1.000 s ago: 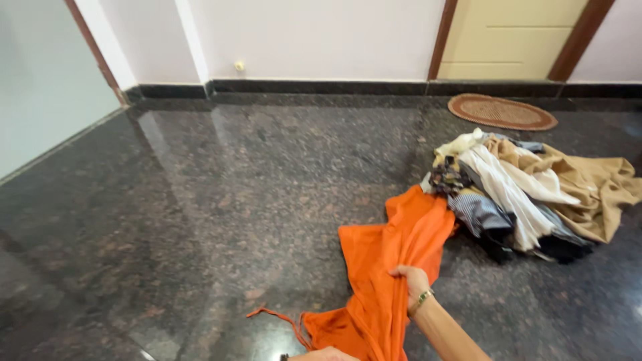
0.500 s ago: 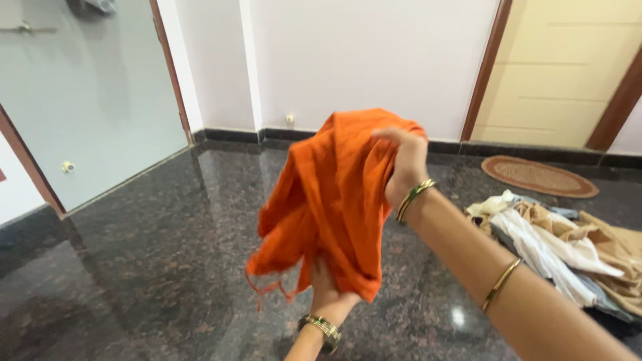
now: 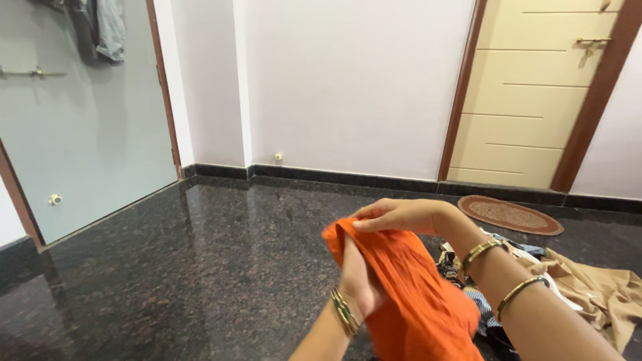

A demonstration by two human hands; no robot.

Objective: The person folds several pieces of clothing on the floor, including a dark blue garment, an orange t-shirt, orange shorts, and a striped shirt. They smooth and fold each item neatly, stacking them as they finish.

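An orange cloth (image 3: 408, 294) is held up above the dark stone floor (image 3: 167, 267), at the 5 o'clock part of the view. The right hand (image 3: 398, 215) is closed on its top fold, fingers pressed together along the edge. The left hand (image 3: 358, 277) is pressed into the fabric at 9 o'clock of the cloth, fingers buried in folds, seemingly gripping. The cloth is judged light, soft and limp; hold is best taken at hems or corners. A pile of clothes (image 3: 575, 287) lies at 3 o'clock.

Floor (image 3: 200, 281) open left; clothes pile (image 3: 588, 287) blocks rt
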